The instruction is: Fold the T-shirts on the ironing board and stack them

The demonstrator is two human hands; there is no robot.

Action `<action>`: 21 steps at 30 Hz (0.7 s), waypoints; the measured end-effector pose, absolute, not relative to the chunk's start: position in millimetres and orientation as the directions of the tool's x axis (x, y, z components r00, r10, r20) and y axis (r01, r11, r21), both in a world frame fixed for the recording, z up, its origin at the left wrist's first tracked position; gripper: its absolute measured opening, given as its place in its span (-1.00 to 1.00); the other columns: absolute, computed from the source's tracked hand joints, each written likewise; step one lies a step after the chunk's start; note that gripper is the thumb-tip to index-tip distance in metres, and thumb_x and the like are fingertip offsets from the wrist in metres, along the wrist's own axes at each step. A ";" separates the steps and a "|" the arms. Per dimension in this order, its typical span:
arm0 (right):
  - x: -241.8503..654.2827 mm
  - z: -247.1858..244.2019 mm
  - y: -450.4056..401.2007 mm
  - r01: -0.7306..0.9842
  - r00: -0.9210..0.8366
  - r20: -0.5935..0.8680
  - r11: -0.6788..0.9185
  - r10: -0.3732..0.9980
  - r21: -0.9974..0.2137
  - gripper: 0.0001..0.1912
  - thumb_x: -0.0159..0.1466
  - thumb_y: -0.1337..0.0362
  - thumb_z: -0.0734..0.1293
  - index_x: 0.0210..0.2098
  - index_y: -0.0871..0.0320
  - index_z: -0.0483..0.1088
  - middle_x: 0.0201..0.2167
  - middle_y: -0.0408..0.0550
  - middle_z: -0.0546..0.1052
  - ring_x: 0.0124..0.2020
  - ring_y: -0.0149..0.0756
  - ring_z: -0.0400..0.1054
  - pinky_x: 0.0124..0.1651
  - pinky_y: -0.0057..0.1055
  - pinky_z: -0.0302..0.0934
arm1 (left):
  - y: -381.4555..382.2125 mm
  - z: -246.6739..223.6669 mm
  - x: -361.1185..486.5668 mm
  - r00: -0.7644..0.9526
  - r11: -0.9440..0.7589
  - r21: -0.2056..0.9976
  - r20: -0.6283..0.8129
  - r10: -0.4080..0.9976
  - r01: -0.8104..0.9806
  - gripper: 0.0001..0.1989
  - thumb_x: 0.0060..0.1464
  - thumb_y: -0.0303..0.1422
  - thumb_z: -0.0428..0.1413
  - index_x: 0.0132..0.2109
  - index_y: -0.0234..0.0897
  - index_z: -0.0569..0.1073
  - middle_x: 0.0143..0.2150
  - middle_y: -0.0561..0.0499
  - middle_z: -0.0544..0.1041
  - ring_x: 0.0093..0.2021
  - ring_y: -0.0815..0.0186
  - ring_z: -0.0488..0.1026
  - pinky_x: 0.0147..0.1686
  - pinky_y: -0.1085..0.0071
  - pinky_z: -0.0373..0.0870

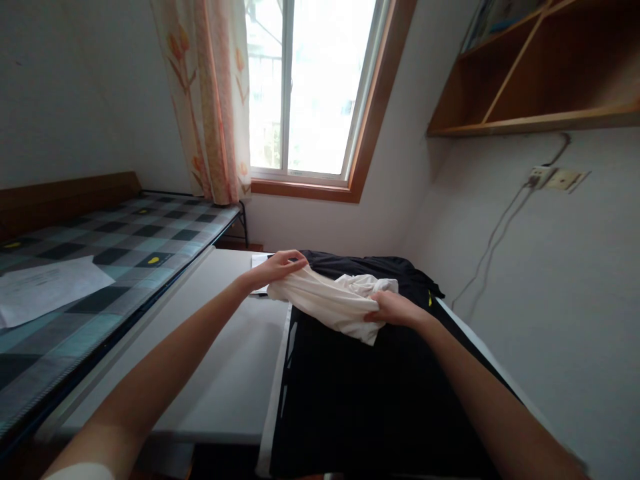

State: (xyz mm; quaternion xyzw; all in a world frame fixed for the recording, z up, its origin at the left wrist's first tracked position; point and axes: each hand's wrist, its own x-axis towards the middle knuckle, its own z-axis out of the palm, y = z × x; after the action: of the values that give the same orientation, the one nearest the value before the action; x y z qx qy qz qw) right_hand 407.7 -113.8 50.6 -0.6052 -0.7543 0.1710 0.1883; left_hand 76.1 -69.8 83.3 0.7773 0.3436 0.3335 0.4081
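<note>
A white cloth, perhaps a garment, is stretched between my two hands above the table. My left hand pinches its upper left end. Near its right side, my right hand grips the fabric with the fingers closed. Part of the cloth bunches up behind my right hand, and a loose corner hangs below it. Beneath lies a black cloth spread over the right part of the table, with a rumpled dark garment at its far end. The exact kind of the white piece cannot be made out.
Left of the black cloth is the white tabletop, with a paper near my left hand. A bed with a checked mattress runs along the left, bearing a paper sheet. A cable hangs from the socket on the right wall.
</note>
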 end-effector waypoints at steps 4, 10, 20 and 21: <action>425.9 76.0 -112.5 0.920 -0.198 0.054 0.204 0.979 -0.335 -0.85 0.07 0.22 0.33 -0.57 0.15 0.43 -0.48 -0.02 0.52 -0.38 -0.22 0.38 -0.30 -0.39 0.22 | -71.3 95.6 65.7 0.738 -0.591 0.582 -0.023 0.675 0.559 -0.57 -0.32 -0.14 0.35 -0.23 -0.24 0.58 -0.39 0.08 0.55 -0.37 0.32 0.43 -0.39 0.50 0.26; 419.1 159.0 -112.0 0.354 0.067 0.367 0.322 0.928 -0.878 -0.78 0.10 0.13 0.29 -0.29 0.08 0.41 -0.43 -0.15 0.52 -0.38 -0.29 0.38 -0.30 -0.33 0.33 | -53.5 142.1 72.2 0.532 -0.582 0.566 0.275 0.801 0.583 -0.75 -0.19 -0.19 0.22 -0.51 -0.33 0.49 -0.61 0.10 0.39 -0.53 0.38 0.31 -0.52 0.49 0.17; 420.2 257.3 -141.4 0.402 -0.100 0.076 0.110 0.992 -0.909 -0.70 0.09 0.05 0.37 -0.27 0.10 0.49 -0.34 0.02 0.60 -0.32 -0.14 0.47 -0.31 -0.24 0.41 | -47.8 231.0 78.8 0.228 -0.644 0.765 0.628 0.744 -0.005 -0.66 -0.10 -0.22 0.14 -0.20 -0.36 0.47 -0.38 0.03 0.48 -0.39 0.38 0.41 -0.39 0.48 0.38; 423.3 258.5 -146.5 0.476 -0.181 0.025 0.109 0.983 -0.873 -0.69 0.04 0.08 0.41 -0.27 0.11 0.50 -0.31 0.03 0.60 -0.29 -0.14 0.48 -0.28 -0.25 0.42 | -49.9 234.4 74.7 0.237 -0.657 0.754 0.639 0.731 -0.005 -0.65 -0.10 -0.22 0.15 -0.18 -0.35 0.47 -0.37 0.04 0.49 -0.38 0.37 0.42 -0.37 0.48 0.39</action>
State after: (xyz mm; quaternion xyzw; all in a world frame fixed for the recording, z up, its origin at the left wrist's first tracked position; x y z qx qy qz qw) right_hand 423.3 -146.5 258.5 -0.5471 -0.6667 0.3821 0.3320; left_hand 74.7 -49.9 234.4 0.7153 0.2539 0.5630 0.3271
